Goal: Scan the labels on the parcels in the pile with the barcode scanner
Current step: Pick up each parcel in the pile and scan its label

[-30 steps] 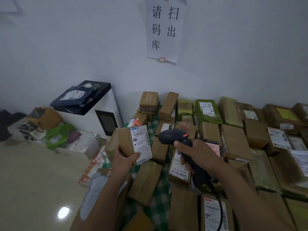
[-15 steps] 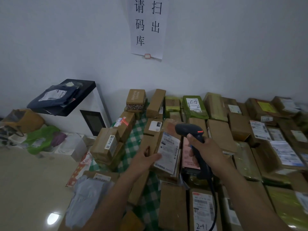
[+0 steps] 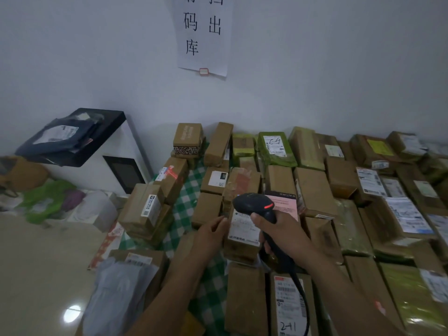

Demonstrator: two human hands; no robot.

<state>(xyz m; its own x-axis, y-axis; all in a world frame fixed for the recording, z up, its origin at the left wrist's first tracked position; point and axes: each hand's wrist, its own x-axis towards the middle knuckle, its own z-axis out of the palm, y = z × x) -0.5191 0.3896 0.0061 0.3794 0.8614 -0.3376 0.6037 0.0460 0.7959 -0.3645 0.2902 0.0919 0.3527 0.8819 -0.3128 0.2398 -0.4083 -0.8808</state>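
A person's left hand (image 3: 212,235) holds a brown parcel (image 3: 242,249) by its left edge, its white label (image 3: 243,226) facing up. The right hand (image 3: 288,235) grips a black barcode scanner (image 3: 253,202) just above it. The pile (image 3: 312,190) spreads beyond both hands and off to their right.

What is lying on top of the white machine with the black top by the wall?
A dark plastic mailer bag with a white label lies on the black top. Anything beneath the bag is covered.

Parcel pile (image 3: 315,190) against wall (image 3: 315,81), machine (image 3: 97,161) left of it, sign (image 3: 202,35) above
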